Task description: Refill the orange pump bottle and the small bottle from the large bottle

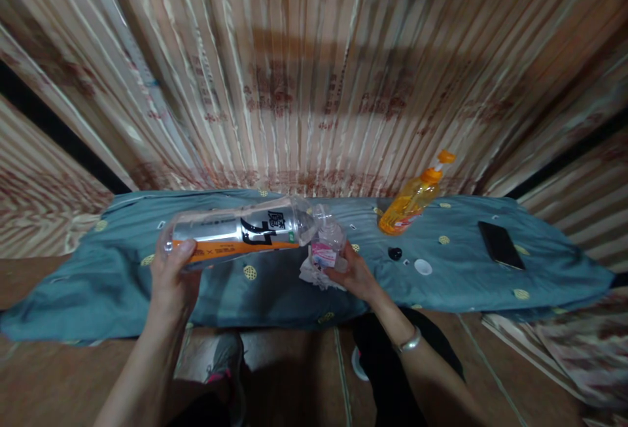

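My left hand (177, 267) is closed around the base of a large clear plastic bottle (235, 227) with a silver and orange label. That bottle lies almost level in the air, its neck pointing right. At its mouth is a smaller clear bottle (328, 244) with a pink and white label, gripped by my right hand (354, 274). The two mouths meet or nearly meet; I cannot tell whether they touch. Under the small bottle sits a crumpled white tissue (314, 274), partly hidden.
On the teal cloth (275, 303) stands a bottle of orange liquid (409, 204) with an orange top. A black cap (395, 254), a white round lid (422, 267) and a black phone (500, 244) lie to the right. A pleated curtain (314, 87) hangs behind.
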The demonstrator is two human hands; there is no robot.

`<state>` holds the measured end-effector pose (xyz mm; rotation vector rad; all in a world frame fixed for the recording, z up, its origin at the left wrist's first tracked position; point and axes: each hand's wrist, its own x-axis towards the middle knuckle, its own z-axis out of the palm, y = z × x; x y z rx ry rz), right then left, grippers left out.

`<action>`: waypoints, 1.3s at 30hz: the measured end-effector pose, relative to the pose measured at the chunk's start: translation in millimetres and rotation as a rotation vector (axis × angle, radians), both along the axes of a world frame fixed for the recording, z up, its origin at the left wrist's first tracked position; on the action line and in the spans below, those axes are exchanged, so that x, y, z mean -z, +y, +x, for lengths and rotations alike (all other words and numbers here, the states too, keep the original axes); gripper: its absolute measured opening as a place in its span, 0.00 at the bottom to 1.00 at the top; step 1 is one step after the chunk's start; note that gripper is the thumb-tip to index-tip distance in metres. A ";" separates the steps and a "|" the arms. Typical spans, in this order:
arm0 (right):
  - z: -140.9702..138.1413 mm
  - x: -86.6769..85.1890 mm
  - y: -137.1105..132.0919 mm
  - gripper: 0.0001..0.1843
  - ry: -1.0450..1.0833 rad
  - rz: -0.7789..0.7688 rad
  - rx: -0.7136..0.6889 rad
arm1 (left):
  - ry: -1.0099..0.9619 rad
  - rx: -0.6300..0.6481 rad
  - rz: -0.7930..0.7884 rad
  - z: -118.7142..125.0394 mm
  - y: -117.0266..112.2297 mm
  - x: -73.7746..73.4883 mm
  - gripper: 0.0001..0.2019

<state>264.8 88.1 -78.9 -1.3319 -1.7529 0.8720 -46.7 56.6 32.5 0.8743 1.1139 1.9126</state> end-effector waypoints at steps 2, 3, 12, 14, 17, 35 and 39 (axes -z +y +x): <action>-0.4 -3.2 -0.4 0.31 0.000 -0.019 0.006 | 0.004 0.002 0.000 0.0 -0.5 -0.6 0.24; -0.5 -4.3 -0.4 0.31 0.000 -0.028 0.009 | 0.005 0.000 0.000 -0.1 -0.9 -0.8 0.24; -0.7 -3.4 -0.2 0.27 0.021 0.005 -0.008 | 0.013 -0.004 0.016 0.6 -5.5 -4.0 0.26; -0.6 -2.3 -0.4 0.27 0.021 0.006 -0.006 | 0.016 0.000 0.018 1.0 -6.0 -4.6 0.26; -0.2 -0.8 -0.4 0.28 0.007 0.002 0.011 | 0.021 0.000 0.018 1.8 -6.5 -5.8 0.25; 0.5 -4.6 -1.5 0.28 -0.009 -0.003 0.017 | 0.016 -0.004 0.025 3.0 -8.5 -8.2 0.22; 0.8 -1.4 -1.3 0.27 0.001 0.009 0.019 | 0.043 0.003 0.045 3.6 -9.1 -6.6 0.23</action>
